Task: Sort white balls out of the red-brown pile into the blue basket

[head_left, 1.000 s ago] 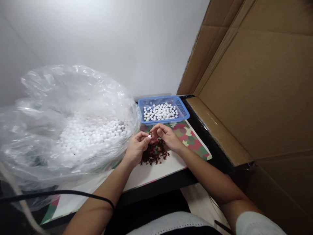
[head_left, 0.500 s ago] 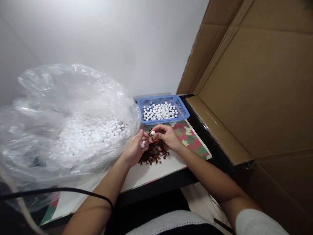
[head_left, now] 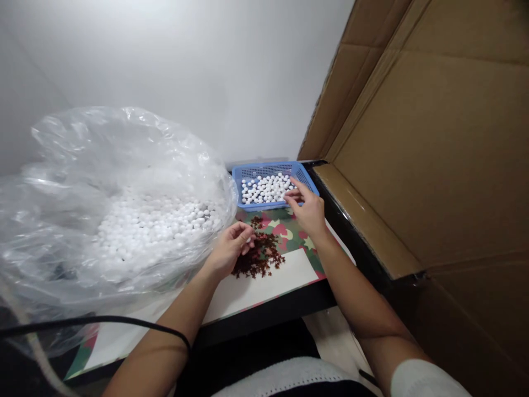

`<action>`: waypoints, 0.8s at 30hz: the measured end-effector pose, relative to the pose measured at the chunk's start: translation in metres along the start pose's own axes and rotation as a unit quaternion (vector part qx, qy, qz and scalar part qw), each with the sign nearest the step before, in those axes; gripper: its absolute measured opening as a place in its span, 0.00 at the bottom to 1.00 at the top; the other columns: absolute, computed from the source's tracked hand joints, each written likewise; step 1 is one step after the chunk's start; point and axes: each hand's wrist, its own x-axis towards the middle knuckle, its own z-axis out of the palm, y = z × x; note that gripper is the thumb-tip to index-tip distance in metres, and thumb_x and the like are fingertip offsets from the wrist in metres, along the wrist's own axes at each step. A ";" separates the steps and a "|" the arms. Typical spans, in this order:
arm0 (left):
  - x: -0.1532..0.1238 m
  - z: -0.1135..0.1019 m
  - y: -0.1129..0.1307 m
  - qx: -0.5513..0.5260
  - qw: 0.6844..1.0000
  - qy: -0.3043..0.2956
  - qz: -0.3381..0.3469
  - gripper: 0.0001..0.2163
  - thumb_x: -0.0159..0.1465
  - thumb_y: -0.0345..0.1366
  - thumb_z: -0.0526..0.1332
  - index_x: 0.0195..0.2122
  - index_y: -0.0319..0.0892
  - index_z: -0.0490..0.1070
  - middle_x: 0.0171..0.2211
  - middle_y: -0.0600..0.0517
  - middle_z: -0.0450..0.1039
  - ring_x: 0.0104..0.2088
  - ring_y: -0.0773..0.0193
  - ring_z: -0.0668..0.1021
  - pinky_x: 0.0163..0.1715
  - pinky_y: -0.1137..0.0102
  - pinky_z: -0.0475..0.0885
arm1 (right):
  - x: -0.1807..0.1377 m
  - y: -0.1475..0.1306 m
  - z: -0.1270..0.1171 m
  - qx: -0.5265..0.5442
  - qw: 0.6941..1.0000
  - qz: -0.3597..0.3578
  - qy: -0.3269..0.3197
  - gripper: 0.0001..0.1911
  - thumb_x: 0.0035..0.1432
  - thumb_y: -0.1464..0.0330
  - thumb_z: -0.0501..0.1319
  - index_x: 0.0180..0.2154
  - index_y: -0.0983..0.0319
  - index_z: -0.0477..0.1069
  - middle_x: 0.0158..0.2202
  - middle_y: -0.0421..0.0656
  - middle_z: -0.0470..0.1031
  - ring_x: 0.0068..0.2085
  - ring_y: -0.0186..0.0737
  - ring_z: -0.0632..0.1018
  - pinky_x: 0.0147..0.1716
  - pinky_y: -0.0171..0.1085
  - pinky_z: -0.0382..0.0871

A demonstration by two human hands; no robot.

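- Two hands show: my right hand (head_left: 308, 209) reaches over the basket (head_left: 264, 167), fingers apart above its beads (head_left: 264, 190).
- Left hand (head_left: 229, 251) curls beside the red pile (head_left: 260, 259); I cannot tell its grip.
- Next move, I judge, needs a fine pinch.

— What lies left of the left hand (head_left: 228, 252)?
— A big clear plastic bag (head_left: 82, 165), crumpled and open, just beside it on the table (head_left: 268, 312).
— And right of the right hand (head_left: 308, 210)?
— A large brown cardboard box (head_left: 433, 154), flaps open, rising well above that hand.
— Beneath both hands?
— A camouflage-patterned mat (head_left: 289, 234) in red, green and cream.
— Anything else?
— A black cable (head_left: 103, 321) running in from the left, nearer the camera than the left hand. Beyond both hands, a plain white wall (head_left: 231, 71).
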 end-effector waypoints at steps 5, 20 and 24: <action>0.002 -0.003 0.000 0.002 1.000 0.019 0.012 0.20 0.58 0.52 0.62 0.27 0.37 0.74 0.23 0.53 0.66 0.18 0.76 0.59 0.17 0.75 0.49 | -0.014 0.001 0.000 -0.101 0.946 -0.080 -0.299 0.06 0.59 0.72 0.61 0.37 0.61 0.77 0.34 0.43 0.77 0.35 0.38 0.76 0.36 0.35 0.67; 0.007 -0.009 -0.010 0.033 0.998 0.028 0.035 0.14 0.52 0.42 0.70 0.36 0.40 0.74 0.29 0.53 0.74 0.29 0.68 0.72 0.31 0.73 0.65 | -0.028 -0.008 0.022 0.002 0.951 -0.002 -0.308 0.01 0.54 0.73 0.63 0.31 0.63 0.72 0.31 0.40 0.76 0.31 0.34 0.74 0.31 0.32 0.64; 0.007 -0.008 -0.010 0.015 0.999 0.027 0.034 0.14 0.53 0.40 0.70 0.39 0.41 0.75 0.30 0.53 0.74 0.28 0.70 0.70 0.30 0.74 0.64 | -0.031 -0.020 0.028 0.103 0.967 0.050 -0.229 0.04 0.53 0.68 0.65 0.30 0.63 0.73 0.30 0.40 0.77 0.30 0.35 0.76 0.31 0.33 0.68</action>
